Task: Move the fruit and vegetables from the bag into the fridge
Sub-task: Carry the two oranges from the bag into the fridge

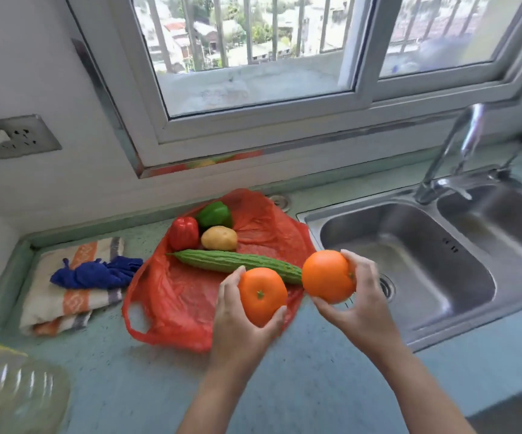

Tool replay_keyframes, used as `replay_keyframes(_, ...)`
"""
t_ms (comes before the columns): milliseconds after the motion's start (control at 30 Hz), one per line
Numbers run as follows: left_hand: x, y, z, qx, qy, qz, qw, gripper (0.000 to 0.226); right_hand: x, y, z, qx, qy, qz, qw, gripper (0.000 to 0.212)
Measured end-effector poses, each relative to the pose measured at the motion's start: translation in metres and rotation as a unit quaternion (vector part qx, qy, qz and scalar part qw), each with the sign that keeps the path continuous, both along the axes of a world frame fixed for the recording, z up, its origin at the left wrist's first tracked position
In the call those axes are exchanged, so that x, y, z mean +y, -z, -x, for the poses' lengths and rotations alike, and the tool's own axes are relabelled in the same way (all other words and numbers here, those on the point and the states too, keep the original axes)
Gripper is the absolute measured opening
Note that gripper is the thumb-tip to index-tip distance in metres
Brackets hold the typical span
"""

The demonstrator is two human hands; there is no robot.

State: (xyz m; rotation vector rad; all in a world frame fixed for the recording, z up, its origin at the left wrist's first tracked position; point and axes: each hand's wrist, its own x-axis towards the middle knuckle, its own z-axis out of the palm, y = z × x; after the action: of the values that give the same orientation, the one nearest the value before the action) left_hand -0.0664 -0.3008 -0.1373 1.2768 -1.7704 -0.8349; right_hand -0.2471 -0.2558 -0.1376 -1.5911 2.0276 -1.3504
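An orange-red plastic bag (175, 296) lies spread flat on the green counter. On it rest a red pepper (184, 232), a green pepper (214, 214), a potato (219, 238) and a long bitter gourd (237, 261). My left hand (237, 327) grips one orange (262, 299) above the bag's near right edge. My right hand (359, 302) grips a second orange (327, 275) just right of the bag, by the sink's rim. No fridge is in view.
A steel double sink (409, 264) with a tap (450, 151) fills the right side. A folded striped towel (65, 302) with a blue cloth (97, 274) lies left of the bag. A clear plastic container (12, 389) stands at the lower left. A window runs behind the counter.
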Motion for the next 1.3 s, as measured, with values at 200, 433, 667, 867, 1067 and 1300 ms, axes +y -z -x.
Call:
replay_keyframes(200, 0.082, -0.016, 0.039, 0.014, 0.098, 0.015, 0.995, 0.085, 0.114, -0.013, 0.027, -0.059, 0.077, -0.004, 0.995, 0.077)
replay_keyframes(433, 0.194, -0.029, 0.094, 0.020, 0.234, -0.022, 0.972, 0.073, 0.274, -0.023, 0.052, -0.068, 0.221, 0.026, 0.973, 0.077)
replay_keyframes(667, 0.296, -0.041, 0.156, 0.024, 0.404, -0.035, 0.914, 0.067, 0.406, -0.031, 0.070, -0.087, 0.363, 0.067, 0.925, 0.082)
replay_keyframes(867, 0.372, -0.047, 0.208, 0.027, 0.519, -0.043, 0.853, 0.070, 0.501, -0.032, 0.080, -0.067, 0.475, 0.086, 0.873, 0.082)
replay_keyframes(1067, 0.440, -0.038, 0.277, 0.019, 0.605, -0.081, 0.792, 0.071, 0.579, -0.030, 0.106, -0.069, 0.594, 0.102, 0.795, 0.085)
replay_keyframes(1300, 0.526, -0.033, 0.393, 0.022, 0.679, -0.120, 0.724, 0.065, 0.661, -0.036, 0.178, -0.064, 0.691, 0.099, 0.713, 0.082)
